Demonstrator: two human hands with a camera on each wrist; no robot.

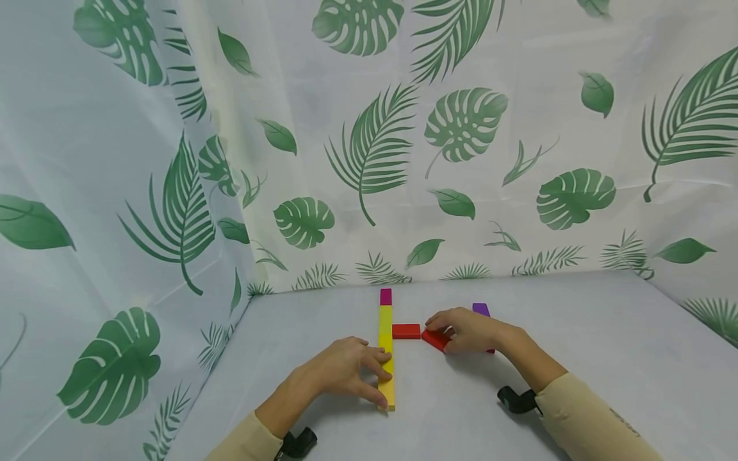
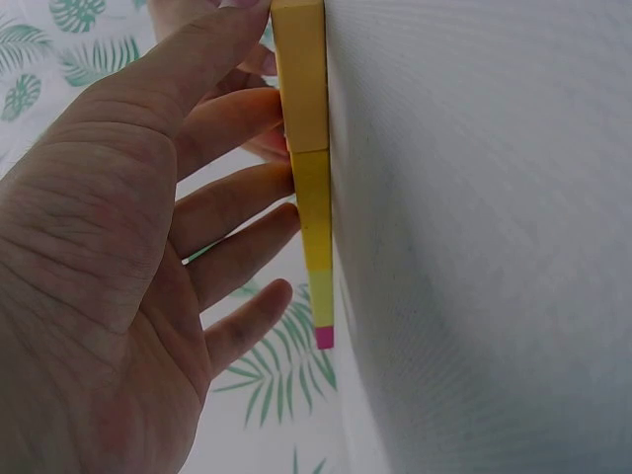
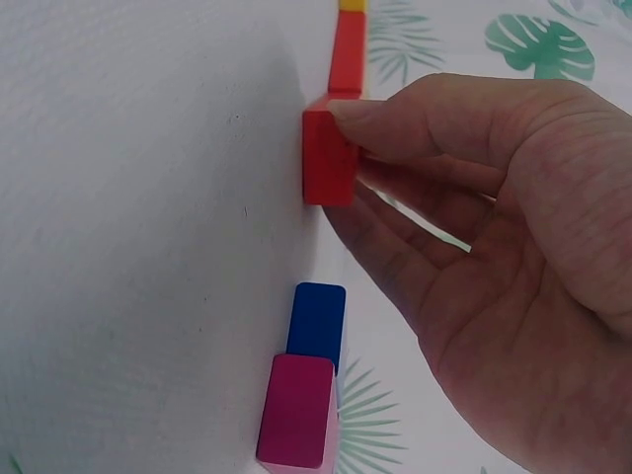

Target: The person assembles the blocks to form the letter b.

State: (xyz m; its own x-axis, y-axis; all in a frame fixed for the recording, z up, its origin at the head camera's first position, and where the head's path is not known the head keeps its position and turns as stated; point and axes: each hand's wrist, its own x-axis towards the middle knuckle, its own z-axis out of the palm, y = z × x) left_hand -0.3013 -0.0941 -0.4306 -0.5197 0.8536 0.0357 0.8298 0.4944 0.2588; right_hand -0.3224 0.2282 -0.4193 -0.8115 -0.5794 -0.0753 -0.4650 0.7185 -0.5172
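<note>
A straight row of yellow blocks (image 1: 385, 330), in several shades, runs away from me on the table and ends in a magenta block (image 1: 385, 296). My left hand (image 1: 344, 368) lies along its left side, fingers spread and fingertips at the blocks, thumb by the near end. From the row's right side a red block (image 1: 406, 331) extends sideways. My right hand (image 1: 466, 330) pinches another red block (image 3: 330, 156) between thumb and fingers. This held block slants in the head view, one corner right at the end of the first red block.
Behind my right hand a purple block (image 1: 481, 309) shows, partly hidden. The right wrist view has a blue block (image 3: 317, 321) and a magenta block (image 3: 296, 410) end to end. A leaf-patterned curtain (image 1: 398, 243) rises at the back edge of the white table (image 1: 323, 314).
</note>
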